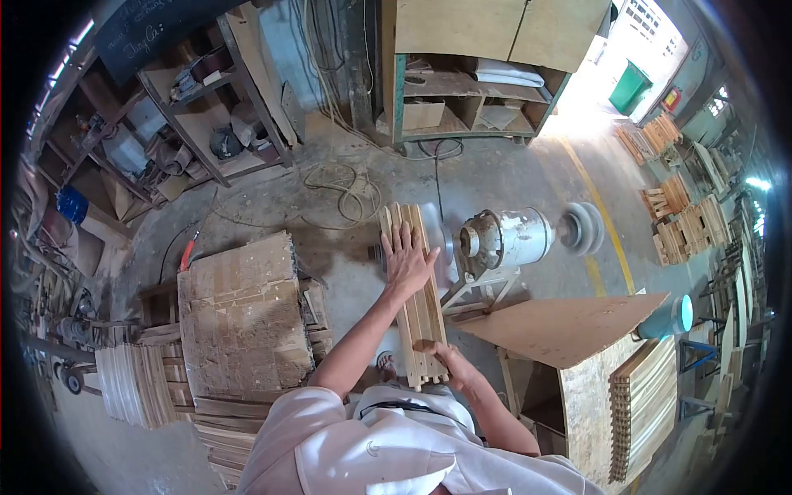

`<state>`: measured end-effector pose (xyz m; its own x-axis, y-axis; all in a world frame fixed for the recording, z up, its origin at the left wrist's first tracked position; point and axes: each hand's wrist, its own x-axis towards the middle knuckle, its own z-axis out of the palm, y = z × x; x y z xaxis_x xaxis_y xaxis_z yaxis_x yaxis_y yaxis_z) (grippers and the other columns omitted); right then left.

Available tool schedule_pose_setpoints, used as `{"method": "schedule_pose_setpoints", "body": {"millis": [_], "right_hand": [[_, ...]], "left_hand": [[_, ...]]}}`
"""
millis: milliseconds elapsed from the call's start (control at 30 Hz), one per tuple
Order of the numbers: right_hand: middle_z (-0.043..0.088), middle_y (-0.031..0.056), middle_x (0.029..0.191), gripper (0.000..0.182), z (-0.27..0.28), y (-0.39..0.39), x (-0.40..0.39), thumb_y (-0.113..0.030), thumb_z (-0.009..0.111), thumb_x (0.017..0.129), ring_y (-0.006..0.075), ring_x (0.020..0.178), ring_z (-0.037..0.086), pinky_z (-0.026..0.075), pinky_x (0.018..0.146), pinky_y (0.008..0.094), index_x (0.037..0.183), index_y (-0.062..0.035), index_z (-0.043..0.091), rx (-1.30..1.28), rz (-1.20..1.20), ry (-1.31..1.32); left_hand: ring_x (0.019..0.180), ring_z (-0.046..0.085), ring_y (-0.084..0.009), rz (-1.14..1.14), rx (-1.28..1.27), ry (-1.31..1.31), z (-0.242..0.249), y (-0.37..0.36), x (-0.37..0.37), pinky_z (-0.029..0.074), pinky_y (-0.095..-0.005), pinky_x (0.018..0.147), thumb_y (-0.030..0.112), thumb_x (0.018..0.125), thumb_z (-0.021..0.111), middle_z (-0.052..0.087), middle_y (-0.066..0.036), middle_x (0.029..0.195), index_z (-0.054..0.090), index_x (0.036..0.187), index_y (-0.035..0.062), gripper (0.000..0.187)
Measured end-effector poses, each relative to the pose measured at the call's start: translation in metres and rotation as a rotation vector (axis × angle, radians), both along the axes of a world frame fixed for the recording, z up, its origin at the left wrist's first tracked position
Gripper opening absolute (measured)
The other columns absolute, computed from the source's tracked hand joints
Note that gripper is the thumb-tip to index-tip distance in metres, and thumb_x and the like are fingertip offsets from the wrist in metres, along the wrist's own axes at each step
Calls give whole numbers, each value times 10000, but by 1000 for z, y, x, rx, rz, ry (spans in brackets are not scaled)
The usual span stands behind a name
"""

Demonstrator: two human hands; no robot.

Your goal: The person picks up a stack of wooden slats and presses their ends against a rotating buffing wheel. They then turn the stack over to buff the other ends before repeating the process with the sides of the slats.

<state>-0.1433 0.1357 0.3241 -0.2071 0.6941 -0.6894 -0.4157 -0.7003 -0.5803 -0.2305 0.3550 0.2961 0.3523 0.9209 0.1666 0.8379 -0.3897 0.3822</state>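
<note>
A bundle of pale wooden slats (420, 323) lies side by side in front of my body, running away from my waist. My left hand (406, 262) rests flat on top of its far half, fingers stretched and spread. At the near right edge, my right hand (450, 363) grips the slats, thumb on top and its other fingers mostly hidden. Just beyond the slats' right side is a blurred wheel (437, 239) on the shaft of a worn white motor (518, 237). A second, grey round wheel (582, 229) sits on the motor's other end.
Cardboard covers a stand (239, 318) on the left, beside stacked curved slats (136, 386). To the right, a brown board (569, 326) leans near another slat stack (643, 404) and a blue bucket (678, 315). A hose (342, 194) coils on the floor before a cabinet (474, 99).
</note>
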Motion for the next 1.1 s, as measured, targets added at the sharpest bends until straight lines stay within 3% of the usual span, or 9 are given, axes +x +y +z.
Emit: {"method": "schedule_pose_setpoints", "body": {"millis": [233, 267, 300, 367, 500, 600, 833, 900, 1100], "right_hand": [[664, 120, 1081, 548, 9, -30, 13, -295, 630, 787, 226, 904, 660, 553, 808, 374, 1237, 15, 588, -77, 12, 29], [657, 163, 1099, 600, 4, -31, 18, -309, 619, 782, 277, 916, 664, 555, 823, 394, 1274, 26, 545, -94, -13, 88], [657, 163, 1099, 600, 0, -24, 26, -309, 619, 782, 277, 916, 664, 555, 823, 394, 1274, 26, 545, -88, 1, 79], [637, 221, 1134, 662, -17, -9, 38, -331, 621, 772, 344, 978, 648, 551, 839, 454, 1315, 27, 496, -64, -43, 345], [594, 262, 1216, 697, -72, 54, 51, -371, 618, 779, 380, 1059, 616, 512, 901, 504, 1328, 33, 476, 20, -33, 588], [595, 248, 1192, 682, -85, 91, 39, -384, 604, 797, 375, 1053, 605, 490, 931, 488, 1325, 29, 478, 68, -82, 636], [608, 252, 1145, 681, -81, 44, 4, -412, 604, 799, 375, 1010, 623, 501, 927, 487, 1311, 22, 486, 109, -103, 847], [594, 247, 1152, 691, -72, 26, 2, -422, 598, 793, 370, 1016, 611, 502, 913, 492, 1316, 13, 480, 110, -86, 845], [567, 225, 1066, 708, -54, -16, 4, -448, 616, 766, 355, 923, 550, 482, 846, 442, 1323, -35, 475, 82, -100, 834]], "left_hand": [[1486, 115, -404, 8, -91, 89, 13, 17, 12, 10, -614, 1176, 559, 961, 446, 238, -243, 1572, 344, 1471, -36, 790], [1486, 115, -404, 19, -86, 81, 17, 21, 17, 10, -614, 1176, 559, 961, 446, 238, -243, 1572, 344, 1471, -36, 790], [1488, 110, -399, 39, -70, 117, 19, 27, 24, 15, -620, 1172, 568, 956, 451, 234, -234, 1576, 346, 1474, -27, 796], [1490, 106, -395, 76, -52, 147, 18, 41, 32, 20, -625, 1169, 578, 950, 456, 230, -226, 1581, 347, 1478, -17, 803], [1479, 136, -380, 75, -39, 5, -5, 59, 47, 59, -607, 1172, 580, 933, 483, 238, -182, 1583, 385, 1481, 67, 757], [1485, 120, -385, 32, 38, 10, -13, 55, 49, 23, -595, 1180, 573, 940, 471, 248, -177, 1585, 376, 1499, 117, 728], [1492, 86, -400, 5, -77, 65, 10, 23, 28, 6, -648, 1161, 584, 945, 448, 215, -173, 1602, 342, 1520, 128, 741], [1482, 135, -404, -12, -86, 86, 12, 10, 27, 55, -698, 1130, 596, 957, 415, 247, -169, 1589, 316, 1531, 148, 734], [1478, 101, -448, -7, -83, 113, 20, -29, 33, 35, -721, 1115, 609, 950, 415, 222, -181, 1598, 301, 1538, 136, 763]]}}
